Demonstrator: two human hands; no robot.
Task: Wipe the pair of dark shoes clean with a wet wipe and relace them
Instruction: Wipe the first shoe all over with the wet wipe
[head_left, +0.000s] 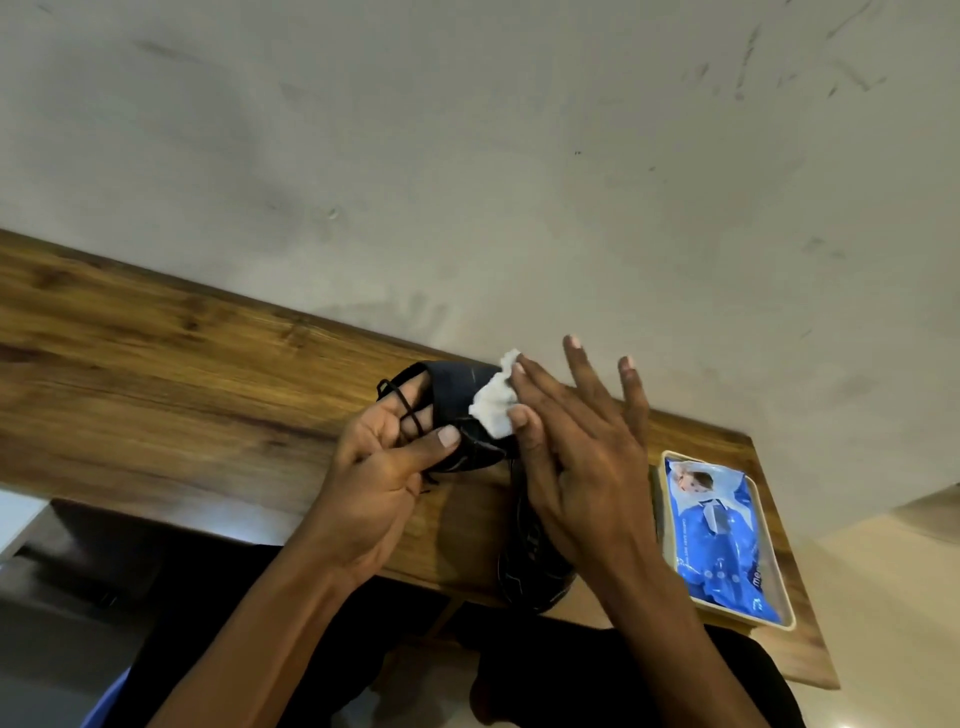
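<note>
My left hand (384, 467) grips one dark shoe (457, 395) lifted above the wooden table, thumb across its upper, with a black lace (405, 402) looped over the fingers. My right hand (576, 447) presses a crumpled white wet wipe (493, 402) against the shoe's side between thumb and forefinger, the other fingers spread out. The second dark shoe (530, 571) lies on the table near its front edge, partly hidden under my right wrist.
A cream tray (779, 621) holding a blue pack of wet wipes (722, 540) sits at the table's right end. The wooden table (156, 364) stands against a pale scuffed wall (519, 156). My dark-clothed legs show below the table edge.
</note>
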